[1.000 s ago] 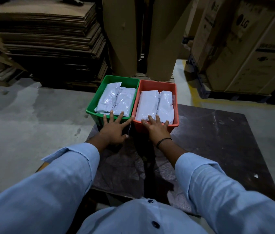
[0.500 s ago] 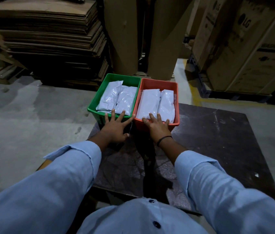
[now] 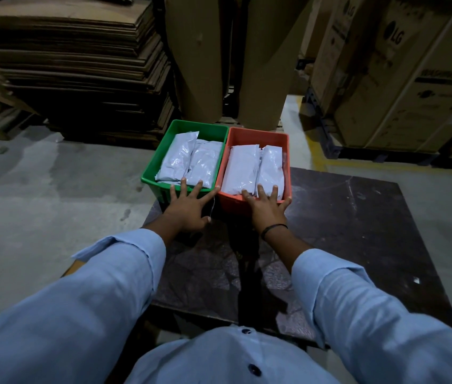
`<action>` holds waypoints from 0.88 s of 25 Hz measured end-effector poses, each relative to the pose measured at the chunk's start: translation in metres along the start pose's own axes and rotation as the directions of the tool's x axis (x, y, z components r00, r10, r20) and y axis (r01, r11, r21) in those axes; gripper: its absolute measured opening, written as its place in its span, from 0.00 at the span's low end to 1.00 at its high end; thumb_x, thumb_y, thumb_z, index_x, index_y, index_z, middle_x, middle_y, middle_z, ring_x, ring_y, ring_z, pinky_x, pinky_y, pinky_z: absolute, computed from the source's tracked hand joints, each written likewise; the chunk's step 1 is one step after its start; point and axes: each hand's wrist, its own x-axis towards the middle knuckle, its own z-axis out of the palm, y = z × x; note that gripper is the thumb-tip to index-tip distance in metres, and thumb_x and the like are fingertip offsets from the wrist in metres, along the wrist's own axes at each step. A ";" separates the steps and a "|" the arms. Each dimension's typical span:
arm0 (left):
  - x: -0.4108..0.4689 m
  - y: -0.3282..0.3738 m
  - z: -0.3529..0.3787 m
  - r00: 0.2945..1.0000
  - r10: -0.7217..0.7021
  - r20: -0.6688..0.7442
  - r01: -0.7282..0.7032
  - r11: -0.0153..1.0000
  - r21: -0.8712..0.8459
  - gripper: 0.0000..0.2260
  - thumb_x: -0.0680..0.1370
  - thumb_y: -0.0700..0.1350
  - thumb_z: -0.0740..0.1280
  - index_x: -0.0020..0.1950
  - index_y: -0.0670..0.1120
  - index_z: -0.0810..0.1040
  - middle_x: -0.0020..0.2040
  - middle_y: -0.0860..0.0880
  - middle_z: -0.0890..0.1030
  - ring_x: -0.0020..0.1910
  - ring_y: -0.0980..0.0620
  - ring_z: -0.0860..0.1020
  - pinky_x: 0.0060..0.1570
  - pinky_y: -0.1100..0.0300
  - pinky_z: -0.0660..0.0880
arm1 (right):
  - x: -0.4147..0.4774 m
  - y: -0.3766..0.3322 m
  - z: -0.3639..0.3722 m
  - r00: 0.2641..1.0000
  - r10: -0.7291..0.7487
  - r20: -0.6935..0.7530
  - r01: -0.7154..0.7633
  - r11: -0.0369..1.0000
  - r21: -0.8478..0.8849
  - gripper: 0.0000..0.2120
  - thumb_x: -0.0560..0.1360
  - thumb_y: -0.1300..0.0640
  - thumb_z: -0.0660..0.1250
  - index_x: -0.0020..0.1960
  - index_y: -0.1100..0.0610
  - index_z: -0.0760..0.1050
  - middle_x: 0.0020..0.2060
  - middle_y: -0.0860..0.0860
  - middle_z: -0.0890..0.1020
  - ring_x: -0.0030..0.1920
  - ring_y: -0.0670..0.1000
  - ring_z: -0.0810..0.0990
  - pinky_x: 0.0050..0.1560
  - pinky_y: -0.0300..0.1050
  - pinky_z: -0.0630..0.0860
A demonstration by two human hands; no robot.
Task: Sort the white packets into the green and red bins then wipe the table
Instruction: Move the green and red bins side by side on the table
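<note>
A green bin [image 3: 199,127] and a red bin [image 3: 258,134] stand side by side at the far left corner of the dark table [image 3: 357,217]. White packets [image 3: 191,162] lie in the green bin, and more white packets [image 3: 255,170] fill the red one. My left hand [image 3: 188,206] presses flat against the near wall of the green bin, fingers spread over its rim. Against the red bin's near wall my right hand [image 3: 266,206] presses with straight fingers. No cloth is in view.
The bins overhang the table's far edge. Stacked flat cardboard [image 3: 75,65] stands beyond on the left, upright cardboard sheets [image 3: 233,51] behind the bins, and large cartons [image 3: 399,73] on the right. Concrete floor [image 3: 39,189] lies left of the table.
Both hands have pushed the two bins a little farther away toward the table's far edge. My right hand has shifted slightly right along the red bin's rim.
</note>
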 end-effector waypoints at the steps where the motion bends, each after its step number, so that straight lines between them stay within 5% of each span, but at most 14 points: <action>1: 0.000 -0.001 0.000 1.000 0.003 0.002 -0.003 1.000 0.001 0.41 0.77 0.64 0.63 0.78 0.69 0.34 0.83 0.45 0.42 0.78 0.28 0.37 0.72 0.25 0.39 | 0.001 -0.001 -0.001 1.000 0.000 0.004 0.000 1.000 0.004 0.31 0.81 0.61 0.58 0.78 0.39 0.51 0.79 0.57 0.52 0.77 0.71 0.44 0.66 0.83 0.44; 22: 0.003 -0.007 -0.003 1.000 -0.010 0.009 0.010 1.000 0.005 0.41 0.78 0.63 0.62 0.78 0.68 0.34 0.83 0.45 0.40 0.78 0.28 0.37 0.72 0.26 0.38 | 0.016 -0.004 -0.010 0.999 0.008 0.053 -0.011 0.998 0.057 0.34 0.79 0.64 0.64 0.76 0.35 0.58 0.80 0.53 0.50 0.78 0.67 0.43 0.66 0.81 0.40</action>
